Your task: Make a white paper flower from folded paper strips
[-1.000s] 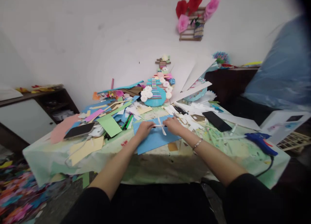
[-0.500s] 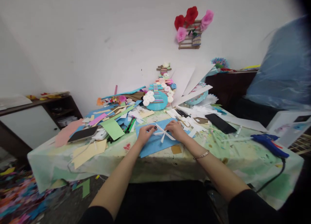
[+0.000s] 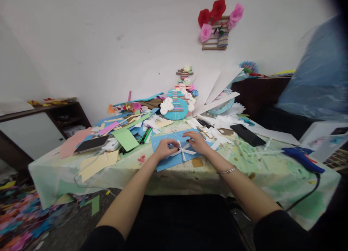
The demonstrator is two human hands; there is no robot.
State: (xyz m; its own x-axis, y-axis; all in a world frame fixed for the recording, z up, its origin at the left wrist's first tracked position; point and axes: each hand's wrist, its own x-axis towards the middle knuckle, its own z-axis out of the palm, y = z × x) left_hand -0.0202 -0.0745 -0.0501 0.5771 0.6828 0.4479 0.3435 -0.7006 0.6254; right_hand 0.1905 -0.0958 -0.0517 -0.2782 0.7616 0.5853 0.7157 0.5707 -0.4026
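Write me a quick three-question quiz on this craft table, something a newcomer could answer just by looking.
1. Choose one: what lies beneath the white strips between the left hand and the right hand?
A) a green sheet
B) a blue sheet
C) a pink sheet

2. True or false: the bracelet is worn on the right arm.

3. Fill the gap: seen from where the person sits, the glue gun lies toward the ____ end of the table.

Key: 1. B. 2. True. 3. right.
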